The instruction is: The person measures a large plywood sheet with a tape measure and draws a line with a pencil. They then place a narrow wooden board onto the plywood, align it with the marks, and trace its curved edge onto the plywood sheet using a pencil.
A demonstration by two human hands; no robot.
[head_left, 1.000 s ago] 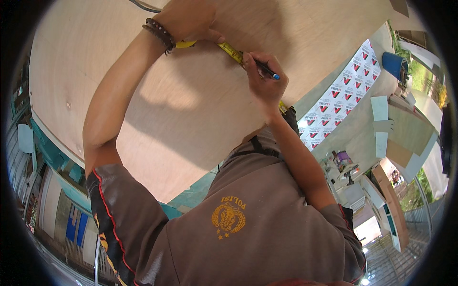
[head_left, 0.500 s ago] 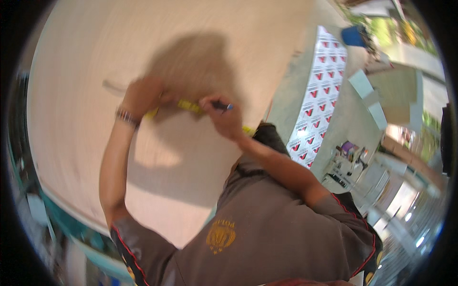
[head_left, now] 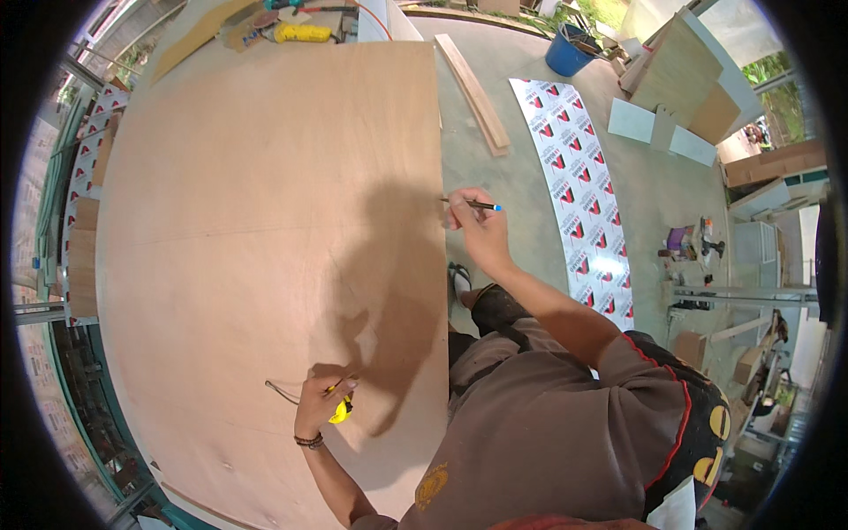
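From my remote place I see the pale wooden tabletop (head_left: 203,291); the grey floor (head_left: 533,212) beside it carries 1 patterned sheet (head_left: 579,199), narrow timber (head_left: 473,95) and 1 blue bucket (head_left: 568,57).

The right hand (head_left: 484,231) and pencil (head_left: 484,206) have moved to the right edge of the plywood sheet (head_left: 221,194), farther from the left hand (head_left: 316,405) and tape measure (head_left: 341,411).

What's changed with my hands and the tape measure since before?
Your right hand moved off the tape measure, rightward to the edge of the board. Your left hand holds the tape measure, its blade no longer stretched between your hands, which are farther apart. Unchanged: the right hand grips the blue-ended writing tool; the patterned sheet lies on the floor.
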